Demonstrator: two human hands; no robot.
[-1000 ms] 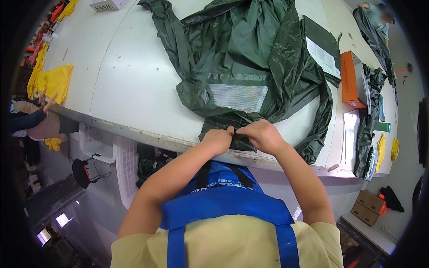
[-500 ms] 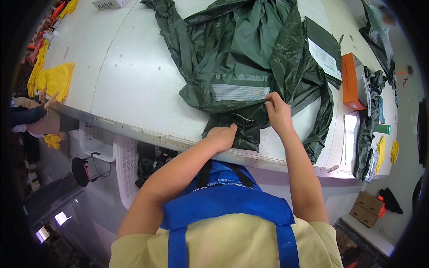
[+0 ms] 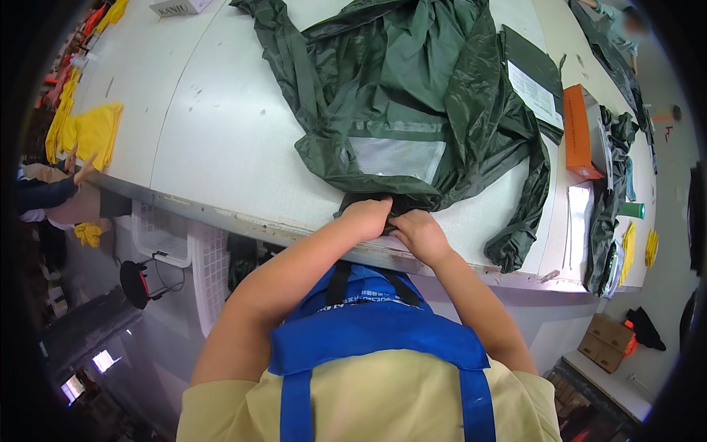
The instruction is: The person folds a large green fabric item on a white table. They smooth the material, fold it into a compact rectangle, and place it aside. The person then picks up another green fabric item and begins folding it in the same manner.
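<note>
A dark green rain jacket (image 3: 427,74) is spread over the white table, its sleeves reaching out to both sides. A pale mesh panel (image 3: 394,158) shows in its lower middle. My left hand (image 3: 368,218) and my right hand (image 3: 420,233) are close together at the jacket's near edge, just over the table's rim. Both are closed on the bunched dark fabric, and their fingertips are partly hidden by it.
A dark green folded piece with a printed sheet (image 3: 532,96) lies at the right, beside an orange box (image 3: 578,132). Yellow cloth (image 3: 96,131) lies at far left, near another person's hands (image 3: 85,168). White plastic crates (image 3: 210,272) stand below the table edge.
My right hand has come down and left, beside my left hand. The lower dark flap is now gathered up under the jacket's hem. My left hand has barely shifted.
</note>
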